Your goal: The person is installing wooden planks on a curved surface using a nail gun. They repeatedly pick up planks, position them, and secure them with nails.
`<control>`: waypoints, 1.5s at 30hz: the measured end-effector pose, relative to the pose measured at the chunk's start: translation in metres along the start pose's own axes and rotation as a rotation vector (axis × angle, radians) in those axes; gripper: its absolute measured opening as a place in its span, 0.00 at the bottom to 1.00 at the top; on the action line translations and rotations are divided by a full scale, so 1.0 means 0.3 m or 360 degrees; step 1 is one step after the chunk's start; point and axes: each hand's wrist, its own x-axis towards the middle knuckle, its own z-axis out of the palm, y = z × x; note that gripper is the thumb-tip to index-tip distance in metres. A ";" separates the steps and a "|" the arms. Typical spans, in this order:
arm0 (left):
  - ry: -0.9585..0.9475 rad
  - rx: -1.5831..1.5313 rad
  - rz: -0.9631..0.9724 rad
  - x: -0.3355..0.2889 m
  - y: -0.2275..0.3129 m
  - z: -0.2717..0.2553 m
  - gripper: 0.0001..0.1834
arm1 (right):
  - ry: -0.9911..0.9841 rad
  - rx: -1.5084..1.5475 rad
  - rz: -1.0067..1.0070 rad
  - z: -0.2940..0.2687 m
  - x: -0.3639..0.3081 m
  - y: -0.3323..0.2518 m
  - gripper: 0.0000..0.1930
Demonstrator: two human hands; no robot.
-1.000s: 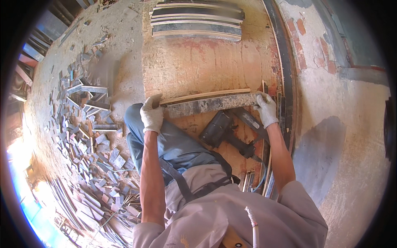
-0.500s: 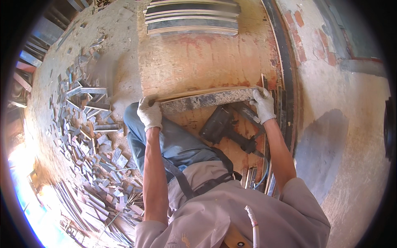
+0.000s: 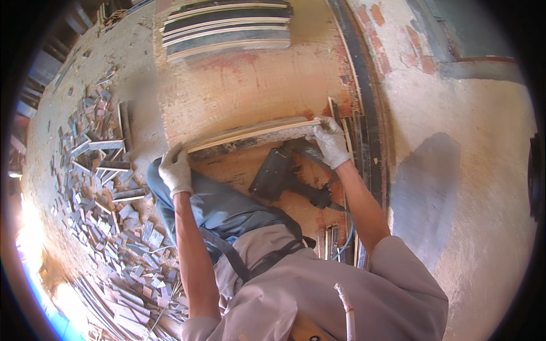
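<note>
Both my hands wear pale work gloves and hold a long plywood strip (image 3: pixel 250 136) crosswise above my lap, its pale layered edge turned up and a speckled dark face below. A second strip seems to lie along its far side. My left hand (image 3: pixel 176 169) grips the left end, above my bent knee. Around the right end close the fingers of my right hand (image 3: pixel 330 142). Just nearer to me, a black nail gun (image 3: pixel 276 175) lies on a plywood sheet (image 3: pixel 250 85), its handle pointing toward my right forearm.
A stack of dark-faced plywood strips (image 3: pixel 227 41) lies at the sheet's far end. Wood offcuts (image 3: pixel 122 213) litter the floor on my left. Along the right run long dark boards (image 3: pixel 364 74) beside a worn plaster wall (image 3: pixel 478 131). A thin blue hose (image 3: pixel 348 241) passes under my right forearm.
The strip has been tilted, so its pale edge now faces up more than its speckled side. Both hands keep their hold at the ends. The whole view has shifted slightly.
</note>
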 end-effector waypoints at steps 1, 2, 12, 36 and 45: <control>-0.0026 -0.0021 -0.0056 0.001 0.007 -0.006 0.13 | -0.0012 0.0004 -0.0020 -0.008 -0.001 0.003 0.11; -0.0068 -0.0095 -0.0149 0.005 0.005 -0.003 0.13 | -0.0023 0.0008 -0.0039 -0.018 -0.002 0.006 0.11; -0.0013 -0.0064 -0.0050 0.013 -0.002 0.013 0.14 | -0.0373 0.0168 -0.0227 -0.007 0.039 -0.090 0.11; -0.0014 -0.0095 -0.0201 0.028 0.027 0.004 0.27 | -0.0108 -0.1356 -0.0151 0.047 0.104 -0.058 0.26; 0.0020 -0.0189 -0.0174 0.029 0.048 0.017 0.23 | -0.0019 -0.1168 -0.0410 0.079 0.073 -0.055 0.16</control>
